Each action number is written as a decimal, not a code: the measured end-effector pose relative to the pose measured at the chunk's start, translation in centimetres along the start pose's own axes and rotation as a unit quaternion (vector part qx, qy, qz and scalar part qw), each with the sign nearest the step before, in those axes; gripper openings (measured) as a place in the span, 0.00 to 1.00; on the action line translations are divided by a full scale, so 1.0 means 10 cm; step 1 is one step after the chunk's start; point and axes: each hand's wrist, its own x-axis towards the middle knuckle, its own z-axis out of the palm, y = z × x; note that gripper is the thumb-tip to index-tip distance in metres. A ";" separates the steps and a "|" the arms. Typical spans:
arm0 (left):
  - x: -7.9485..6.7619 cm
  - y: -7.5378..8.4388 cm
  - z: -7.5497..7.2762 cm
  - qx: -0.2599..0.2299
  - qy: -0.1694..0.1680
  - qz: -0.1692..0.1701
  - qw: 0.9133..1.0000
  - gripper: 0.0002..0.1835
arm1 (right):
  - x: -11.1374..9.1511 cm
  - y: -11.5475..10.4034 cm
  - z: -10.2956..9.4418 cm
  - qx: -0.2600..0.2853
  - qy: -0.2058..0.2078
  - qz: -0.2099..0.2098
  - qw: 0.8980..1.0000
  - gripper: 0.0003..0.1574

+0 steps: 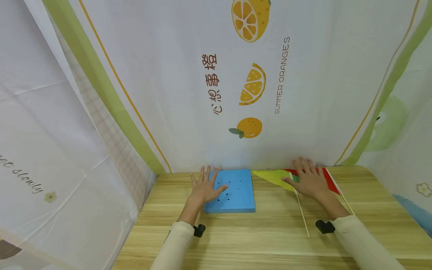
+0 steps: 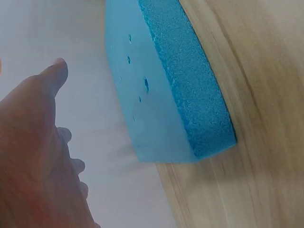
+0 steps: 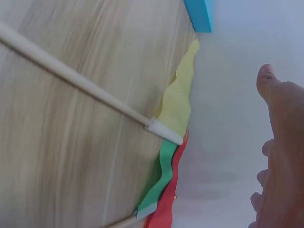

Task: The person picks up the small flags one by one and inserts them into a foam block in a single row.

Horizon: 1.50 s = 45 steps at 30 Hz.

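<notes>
A blue foam block [image 1: 237, 198] with several small holes in its top lies at the table's back edge. My left hand [image 1: 204, 190] is spread with straight fingers over the block's left side; in the left wrist view a gap shows between hand and foam block [image 2: 190, 95]. To the right lie small paper flags on thin sticks: yellow [image 1: 270, 177], green [image 3: 164, 171] and red [image 1: 332, 183]. Over them my right hand [image 1: 312, 182] spreads its fingers, holding nothing. It overlaps the green and red flags in the head view, but hovers apart from them in the right wrist view.
The wood-grain table [image 1: 263, 243] ends at a white curtain [image 1: 168, 93] printed with oranges, and more cloth hangs on both sides. Two flag sticks, one a pale stick [image 1: 302, 215], point toward the front. Each wrist wears a black camera mount [image 1: 325, 227].
</notes>
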 end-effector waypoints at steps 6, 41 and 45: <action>-0.03 -0.02 0.02 -0.005 0.003 0.010 1.000 0.50 | -0.06 0.12 -0.07 -0.005 0.005 0.004 1.000 0.65; -0.62 0.10 0.49 -0.070 0.076 0.112 0.988 0.33 | -0.86 0.77 -0.40 0.032 0.025 0.063 0.997 0.35; -0.61 0.14 0.53 -0.070 0.071 0.109 0.989 0.33 | -0.89 0.85 -0.35 0.042 0.000 0.070 0.997 0.31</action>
